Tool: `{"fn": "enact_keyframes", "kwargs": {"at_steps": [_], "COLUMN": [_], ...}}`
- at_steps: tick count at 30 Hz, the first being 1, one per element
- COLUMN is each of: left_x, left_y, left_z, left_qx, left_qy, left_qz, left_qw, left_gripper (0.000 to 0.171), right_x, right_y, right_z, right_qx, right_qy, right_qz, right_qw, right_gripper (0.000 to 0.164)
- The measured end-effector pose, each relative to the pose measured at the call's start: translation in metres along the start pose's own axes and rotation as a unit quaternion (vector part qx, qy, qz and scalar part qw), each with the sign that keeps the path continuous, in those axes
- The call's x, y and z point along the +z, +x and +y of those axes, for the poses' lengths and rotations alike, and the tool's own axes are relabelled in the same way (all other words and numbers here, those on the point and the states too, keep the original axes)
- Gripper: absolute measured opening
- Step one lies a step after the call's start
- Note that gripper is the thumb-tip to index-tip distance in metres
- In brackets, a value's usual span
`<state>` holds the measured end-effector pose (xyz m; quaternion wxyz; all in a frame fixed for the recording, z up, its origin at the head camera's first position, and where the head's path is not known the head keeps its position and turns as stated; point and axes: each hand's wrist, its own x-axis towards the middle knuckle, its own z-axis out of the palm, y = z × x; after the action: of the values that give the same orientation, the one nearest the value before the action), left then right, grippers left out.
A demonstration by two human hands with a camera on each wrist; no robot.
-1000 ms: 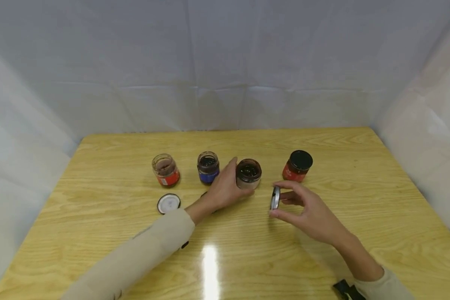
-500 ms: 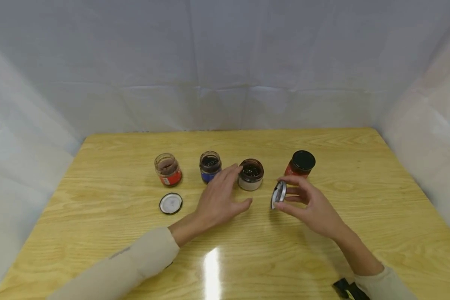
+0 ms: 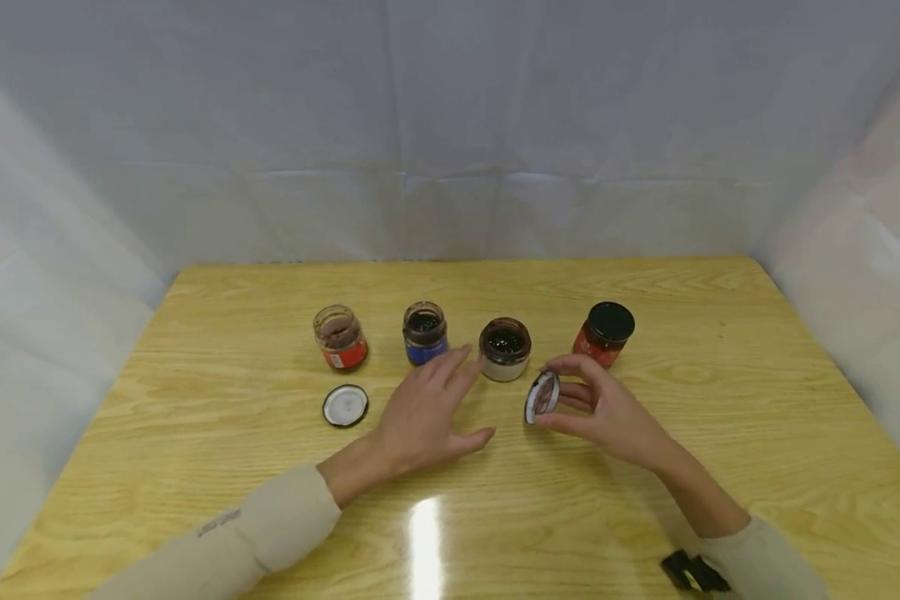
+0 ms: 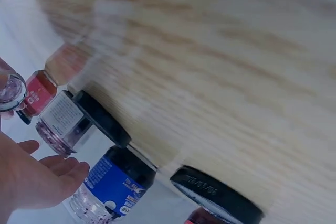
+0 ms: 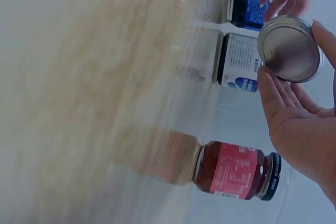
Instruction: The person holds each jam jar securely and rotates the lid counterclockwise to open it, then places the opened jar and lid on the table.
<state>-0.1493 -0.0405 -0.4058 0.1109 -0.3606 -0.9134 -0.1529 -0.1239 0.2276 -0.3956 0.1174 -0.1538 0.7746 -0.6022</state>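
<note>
My right hand (image 3: 607, 412) pinches a jar lid (image 3: 542, 397) by its edge between thumb and fingers, its inner side facing left. In the right wrist view the lid (image 5: 290, 49) shows a bare metal inside. My left hand (image 3: 423, 412) holds nothing; its fingers are spread low over the table, close to an uncapped white-labelled jar (image 3: 505, 368) of dark contents. Left of that jar is an uncapped blue-labelled jar (image 3: 423, 337). A dark lid (image 4: 100, 116) lies near these two in the left wrist view; the left hand hides it from the head view.
An uncapped red-labelled jar (image 3: 341, 342) stands at the left, with its upturned lid (image 3: 345, 406) in front. A capped red-labelled jar (image 3: 606, 333) stands at the right. White sheeting (image 3: 450, 208) rises behind the wooden table (image 3: 195, 400). A black object (image 3: 693, 573) lies by the right sleeve.
My left hand has let go of the white-labelled jar and drawn back to the left and nearer. The right hand has turned the lid so more of its inner side shows.
</note>
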Motion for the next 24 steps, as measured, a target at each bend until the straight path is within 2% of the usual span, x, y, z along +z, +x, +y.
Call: {"fn": "enact_keyframes", "kwargs": {"at_steps": [7,14,24], "left_x": [0.002,0.004,0.004], "left_y": [-0.008,-0.016,-0.022], "left_z": [-0.003,-0.007,-0.008], "left_qx": [0.012,0.028,0.039], "left_qy": [0.041,0.077,0.082], "left_qz": [-0.025,-0.054,-0.086], "left_qw": [0.9988,0.9952,0.9922], "left_gripper": [0.081,0.079,0.079], "right_x": [0.005,0.011,0.016], "right_y": [0.009,0.017,0.023], "right_z": [0.002,0.005,0.01], "right_qx": [0.029,0.034,0.045], "right_qy": [0.011,0.008,0.003], "right_qz": [-0.037,-0.06,-0.087], "right_qw": [0.999,0.998,0.995], "right_gripper": [0.07,0.07,0.069]}}
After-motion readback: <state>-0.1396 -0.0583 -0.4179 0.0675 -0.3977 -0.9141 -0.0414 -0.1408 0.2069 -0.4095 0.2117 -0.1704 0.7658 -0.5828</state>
